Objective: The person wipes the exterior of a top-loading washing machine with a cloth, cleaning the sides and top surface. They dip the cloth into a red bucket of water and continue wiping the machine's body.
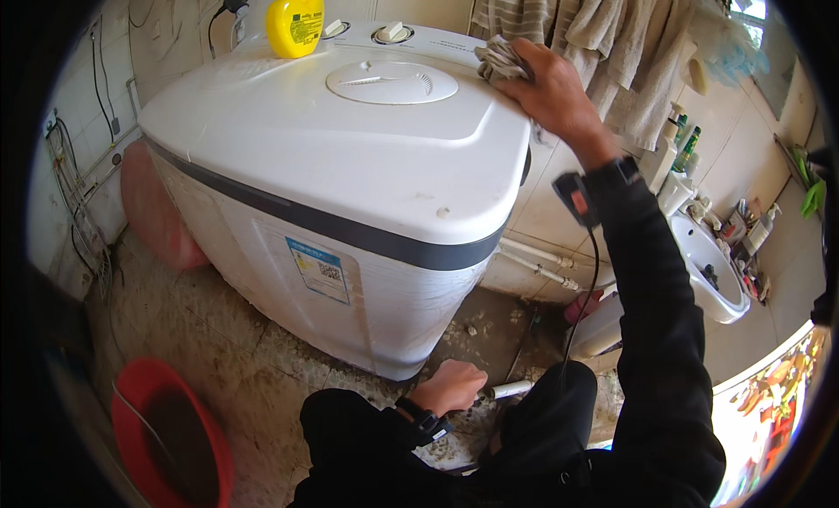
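Head: right hand (pixel 552 90) grips rag (pixel 500 60) on washer top (pixel 288 149) (tiled wall (pixel 743 145)); left hand (pixel 451 387) curled.

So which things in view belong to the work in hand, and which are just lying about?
Apparently in use:
grey cloth, gripped by the right hand
white washing machine, the cloth at its top's edge

Apparently just there:
yellow bottle, standing on the machine
red bucket, on the floor
towels, hanging behind
washbasin, at right

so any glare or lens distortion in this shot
head view: fisheye curve bows the edges of the white washing machine, black rim all round; head view: pale sheen on its lid, and the patterned surface at lower right is partly washed out
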### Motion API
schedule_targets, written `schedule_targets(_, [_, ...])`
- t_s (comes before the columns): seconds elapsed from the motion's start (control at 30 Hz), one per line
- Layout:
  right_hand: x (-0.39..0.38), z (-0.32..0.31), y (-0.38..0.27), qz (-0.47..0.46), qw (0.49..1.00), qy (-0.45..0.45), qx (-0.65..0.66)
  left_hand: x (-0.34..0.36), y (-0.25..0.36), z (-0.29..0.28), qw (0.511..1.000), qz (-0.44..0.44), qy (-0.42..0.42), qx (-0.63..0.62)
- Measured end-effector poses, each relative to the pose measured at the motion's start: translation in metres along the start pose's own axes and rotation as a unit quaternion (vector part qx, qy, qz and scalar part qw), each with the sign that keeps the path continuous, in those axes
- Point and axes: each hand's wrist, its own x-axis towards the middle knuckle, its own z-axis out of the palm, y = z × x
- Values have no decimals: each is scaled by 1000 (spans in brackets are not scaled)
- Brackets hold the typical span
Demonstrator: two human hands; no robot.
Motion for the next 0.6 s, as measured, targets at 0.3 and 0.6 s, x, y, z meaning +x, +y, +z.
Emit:
schedule_targets(0.3, [2,-5,-16,85,962,-83,245,0,5,-8,1000,0,17,-8])
schedule_targets(0.6, [-43,-41,-149,-118,928,-86,342,-3,0,3,1000,-3,-7,14])
